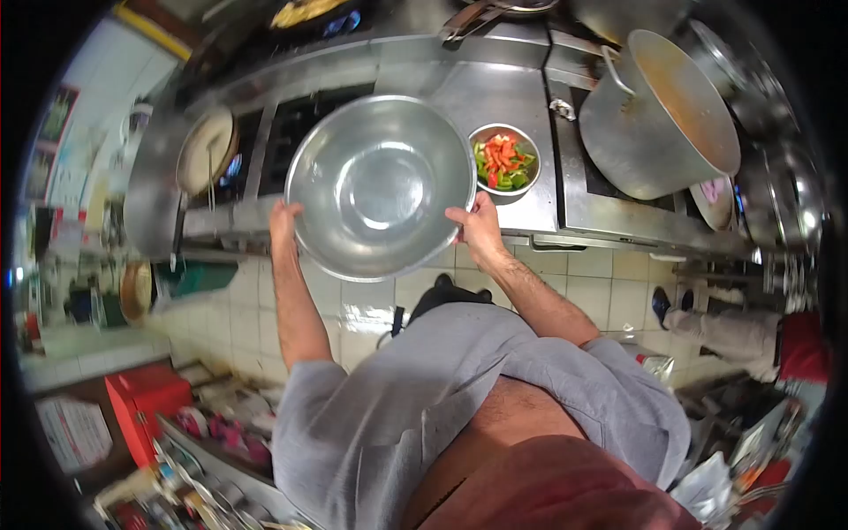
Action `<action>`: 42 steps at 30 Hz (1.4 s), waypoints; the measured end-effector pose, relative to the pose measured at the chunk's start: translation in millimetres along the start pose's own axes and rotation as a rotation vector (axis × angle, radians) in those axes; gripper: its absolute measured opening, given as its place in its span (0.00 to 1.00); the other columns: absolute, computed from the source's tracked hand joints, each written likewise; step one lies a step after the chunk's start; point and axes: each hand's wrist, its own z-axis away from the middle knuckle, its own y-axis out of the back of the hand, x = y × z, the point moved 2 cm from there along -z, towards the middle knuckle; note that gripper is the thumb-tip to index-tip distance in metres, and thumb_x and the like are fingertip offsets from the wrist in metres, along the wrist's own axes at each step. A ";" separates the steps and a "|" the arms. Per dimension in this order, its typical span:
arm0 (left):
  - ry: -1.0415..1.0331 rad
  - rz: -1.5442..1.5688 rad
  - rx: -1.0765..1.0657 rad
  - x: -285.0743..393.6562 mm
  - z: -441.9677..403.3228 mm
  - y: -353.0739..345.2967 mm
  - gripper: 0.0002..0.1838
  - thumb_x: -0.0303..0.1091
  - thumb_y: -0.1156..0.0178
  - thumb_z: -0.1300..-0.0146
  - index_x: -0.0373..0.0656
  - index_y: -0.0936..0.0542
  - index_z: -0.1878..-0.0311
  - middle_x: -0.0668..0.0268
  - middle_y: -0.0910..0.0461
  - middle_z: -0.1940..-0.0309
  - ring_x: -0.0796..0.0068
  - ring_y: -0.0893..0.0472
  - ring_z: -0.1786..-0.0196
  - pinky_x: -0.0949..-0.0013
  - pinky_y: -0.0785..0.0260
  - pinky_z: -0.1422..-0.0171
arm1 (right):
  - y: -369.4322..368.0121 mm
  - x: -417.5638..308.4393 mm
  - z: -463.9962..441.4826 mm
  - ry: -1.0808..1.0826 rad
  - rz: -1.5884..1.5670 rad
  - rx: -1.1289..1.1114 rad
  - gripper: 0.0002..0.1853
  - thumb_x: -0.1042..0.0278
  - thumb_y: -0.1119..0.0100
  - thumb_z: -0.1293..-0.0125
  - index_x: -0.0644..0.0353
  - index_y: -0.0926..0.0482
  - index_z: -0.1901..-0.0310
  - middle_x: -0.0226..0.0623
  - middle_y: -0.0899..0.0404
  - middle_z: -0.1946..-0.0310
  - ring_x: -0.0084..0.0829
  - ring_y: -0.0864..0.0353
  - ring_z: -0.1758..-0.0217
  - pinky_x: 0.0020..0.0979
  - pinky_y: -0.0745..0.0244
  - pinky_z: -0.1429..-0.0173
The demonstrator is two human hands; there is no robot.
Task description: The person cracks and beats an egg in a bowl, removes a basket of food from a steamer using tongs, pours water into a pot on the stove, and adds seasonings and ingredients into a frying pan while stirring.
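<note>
A large, shiny metal mixing bowl (382, 185) is held between my two hands, over the front edge of the stove; nothing shows inside it but reflections. My left hand (284, 218) grips its rim at the lower left. On the opposite side, my right hand (478, 226) has its fingers closed on the rim, thumb on top. Just past my right hand stands a small metal bowl of cut red and green peppers (504, 164), on the steel counter.
A big tilted-looking pot (649, 124) with orange-brown residue stands at the right. On the left burner sits a pan of pale liquid (208, 152) with a utensil, a blue flame beside it. Another pan (305, 11) is at the back. A person's legs (724, 334) show at right.
</note>
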 end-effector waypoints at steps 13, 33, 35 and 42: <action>-0.141 0.223 -0.051 13.0 44.7 36.0 0.10 0.16 0.52 0.63 0.37 0.30 0.72 0.64 0.25 0.76 0.75 0.27 0.76 0.74 0.34 0.70 | -4.7 -22.5 -16.5 0.250 0.150 0.192 0.12 0.85 0.50 0.64 0.65 0.29 0.72 0.31 0.29 0.79 0.25 0.31 0.76 0.25 0.35 0.72; -0.459 0.225 -0.329 338.3 89.0 -93.1 0.05 0.23 0.48 0.54 0.41 0.32 0.81 0.64 0.28 0.77 0.70 0.26 0.71 0.69 0.31 0.62 | 56.7 -383.1 43.0 0.572 -0.116 -0.039 0.09 0.84 0.48 0.64 0.59 0.33 0.91 0.34 0.36 0.89 0.27 0.38 0.88 0.28 0.48 0.85; -0.389 0.250 -0.296 364.7 101.7 -145.7 0.07 0.24 0.47 0.54 0.43 0.33 0.83 0.66 0.30 0.79 0.72 0.27 0.73 0.72 0.32 0.65 | 79.1 -416.7 34.6 0.620 -0.082 0.006 0.10 0.85 0.46 0.66 0.58 0.33 0.91 0.33 0.36 0.89 0.25 0.39 0.88 0.27 0.49 0.85; -0.555 0.259 -0.459 427.4 48.1 -264.8 0.10 0.23 0.48 0.51 0.46 0.34 0.84 0.71 0.31 0.84 0.81 0.31 0.83 0.78 0.37 0.80 | 157.7 -523.5 -23.9 0.706 0.020 0.091 0.09 0.80 0.46 0.62 0.53 0.33 0.89 0.27 0.36 0.87 0.20 0.40 0.86 0.25 0.49 0.83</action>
